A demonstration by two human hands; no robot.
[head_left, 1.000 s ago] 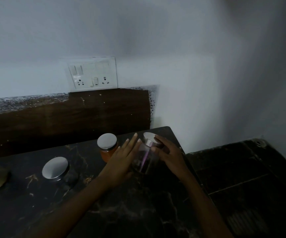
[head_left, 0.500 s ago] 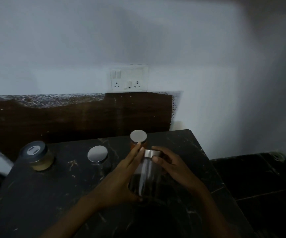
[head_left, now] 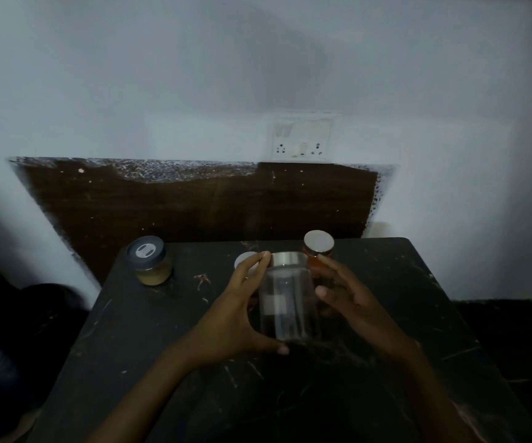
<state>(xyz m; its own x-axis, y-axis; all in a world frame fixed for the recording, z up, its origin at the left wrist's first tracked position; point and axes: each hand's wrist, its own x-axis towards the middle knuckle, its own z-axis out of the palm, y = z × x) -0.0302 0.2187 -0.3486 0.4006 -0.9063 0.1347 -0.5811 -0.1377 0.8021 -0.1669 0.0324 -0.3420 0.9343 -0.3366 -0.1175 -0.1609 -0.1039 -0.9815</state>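
Grip check: my left hand and right hand both curl round the smooth clear cylindrical glass jar, steel-lidded

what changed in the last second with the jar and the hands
The clear jar, tilted near the right back corner of the table a second ago, is now upright nearer the person, drawn left and forward. Left hand and right hand hold it throughout. The orange jar, silver-lidded jar and grey-lidded jar stay put.
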